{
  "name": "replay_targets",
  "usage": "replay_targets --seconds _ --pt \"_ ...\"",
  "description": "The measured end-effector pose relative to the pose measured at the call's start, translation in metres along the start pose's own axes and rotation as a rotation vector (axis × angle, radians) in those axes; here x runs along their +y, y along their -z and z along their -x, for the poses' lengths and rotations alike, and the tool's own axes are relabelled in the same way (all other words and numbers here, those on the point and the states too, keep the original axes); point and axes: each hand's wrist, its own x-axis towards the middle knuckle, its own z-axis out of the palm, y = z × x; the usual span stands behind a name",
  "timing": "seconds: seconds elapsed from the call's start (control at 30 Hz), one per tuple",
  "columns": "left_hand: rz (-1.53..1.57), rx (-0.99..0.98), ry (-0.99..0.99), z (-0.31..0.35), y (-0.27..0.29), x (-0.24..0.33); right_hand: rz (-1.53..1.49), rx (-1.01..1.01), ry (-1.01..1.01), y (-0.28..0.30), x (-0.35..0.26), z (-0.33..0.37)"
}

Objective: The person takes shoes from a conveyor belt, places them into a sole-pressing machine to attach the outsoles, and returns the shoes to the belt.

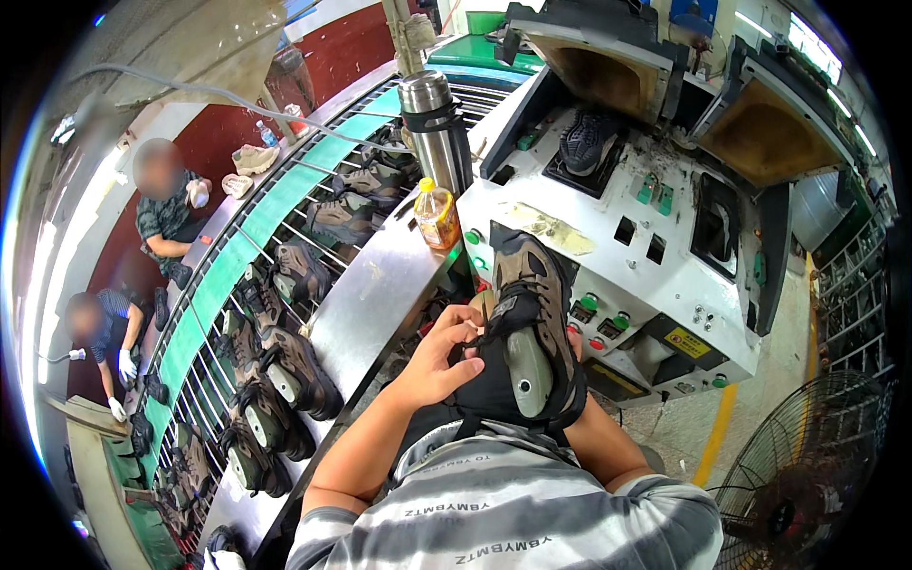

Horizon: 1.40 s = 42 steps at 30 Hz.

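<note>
Head view: brown/blk shoe (534,275) w/ grey-green last (528,375) in it, held up over lap, toe pointing away.
L hand (442,356) at shoe's left side by the laces, fingers curled, can't tell if clamped; R hand (575,344) mostly hidden behind shoe, grip can't be told. Last has round hole at heel end. Table (351,304) to left w/ bottle (437,220) & flask (446,157) at far end; conveyor (275,214) beyond. Machine (698,294) ahead-right, lids up; fan (793,484) lower right. Yellow label (686,342) on machine front; dark lettering on grey/white shirt (494,513).
</note>
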Motion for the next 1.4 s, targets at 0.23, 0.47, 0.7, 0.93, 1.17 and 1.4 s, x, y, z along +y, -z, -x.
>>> replay_targets --seconds 0.23,0.47,0.7,0.93,1.17,1.4 --pt "-0.080 -0.229 0.348 -0.032 0.016 0.000 -0.057 0.149 -0.012 0.039 -0.015 0.013" --pt "-0.070 -0.420 0.238 -0.050 0.017 -0.038 0.136 0.103 0.026 0.052 -0.040 0.045" --pt "-0.292 -0.298 0.355 -0.072 -0.019 -0.035 0.665 0.435 0.357 0.070 -0.047 0.062" --pt "0.237 -0.249 0.656 -0.097 -0.024 -0.090 0.490 0.393 0.365 0.025 -0.066 0.080" --pt "0.060 0.210 0.681 -0.050 0.063 -0.178 0.287 0.329 0.742 0.024 -0.172 0.120" --pt "-0.627 0.619 0.539 0.087 0.178 -0.266 1.325 1.250 1.087 -0.049 -0.391 0.121"
